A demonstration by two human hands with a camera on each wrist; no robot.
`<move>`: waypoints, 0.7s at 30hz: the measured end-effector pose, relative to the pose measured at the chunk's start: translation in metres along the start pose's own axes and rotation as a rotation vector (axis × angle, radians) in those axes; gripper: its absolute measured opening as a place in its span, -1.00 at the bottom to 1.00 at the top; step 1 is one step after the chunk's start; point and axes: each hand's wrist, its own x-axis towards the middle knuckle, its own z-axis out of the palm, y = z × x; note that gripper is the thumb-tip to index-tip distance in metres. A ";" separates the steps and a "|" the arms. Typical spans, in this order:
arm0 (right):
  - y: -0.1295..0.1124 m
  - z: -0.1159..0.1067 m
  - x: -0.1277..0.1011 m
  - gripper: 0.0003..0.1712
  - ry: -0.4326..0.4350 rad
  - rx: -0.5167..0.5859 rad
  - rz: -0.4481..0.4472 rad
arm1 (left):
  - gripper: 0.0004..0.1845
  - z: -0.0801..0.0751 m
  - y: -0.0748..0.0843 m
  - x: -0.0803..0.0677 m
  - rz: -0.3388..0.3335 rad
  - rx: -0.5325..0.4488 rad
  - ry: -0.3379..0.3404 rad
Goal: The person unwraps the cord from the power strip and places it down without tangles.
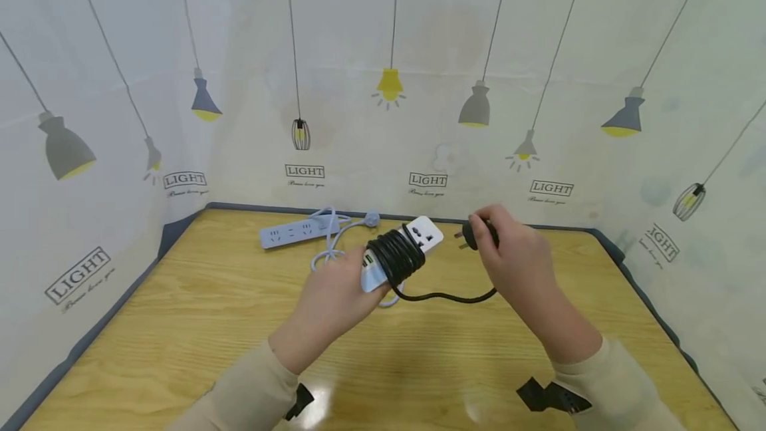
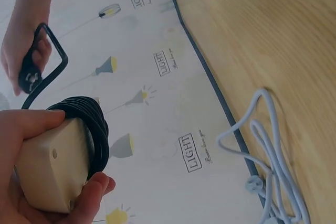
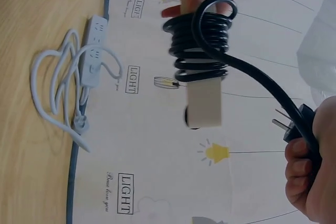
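- Sleeves [image 1: 248, 384], light-coloured, cover both forearms at the lower edge of the head view.
- Left hand [image 1: 336, 292]: fingers and thumb wrapped about the near end of a white power strip [image 1: 428, 233], which is raised above the table and tilted, its far end toward the upper right with sockets exposed.
- Black cord [image 1: 396, 257]: wound in close turns around the middle of this strip; a loose length sags from the coil across to the other hand.
- Right hand [image 1: 519, 255]: fingers curled, grasping the black plug [image 1: 470, 236], whose metal prongs point toward the strip and stand apart from it.
- Table [image 1: 449, 364]: wood-grained, beneath both hands.
- Second power strip [image 1: 286, 235]: pale, lying near the table's back edge; its pale cable [image 3: 33, 78] is loosely looped, and its round plug [image 1: 372, 219] lies to the right.
- Backdrop [image 1: 359, 12]: whitish, printed with hanging lamps and the word "LIGHT".
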 end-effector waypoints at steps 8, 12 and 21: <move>0.006 0.008 -0.015 -0.80 -0.151 0.026 0.112 | -0.39 -0.008 -0.007 0.004 0.007 -0.034 0.061; 0.010 0.013 -0.021 -0.74 -0.234 0.050 0.160 | -0.31 -0.013 -0.008 0.005 0.003 -0.048 0.085; 0.017 0.026 -0.035 -0.70 -0.504 0.333 0.407 | -0.22 -0.022 -0.009 0.007 0.000 -0.078 0.087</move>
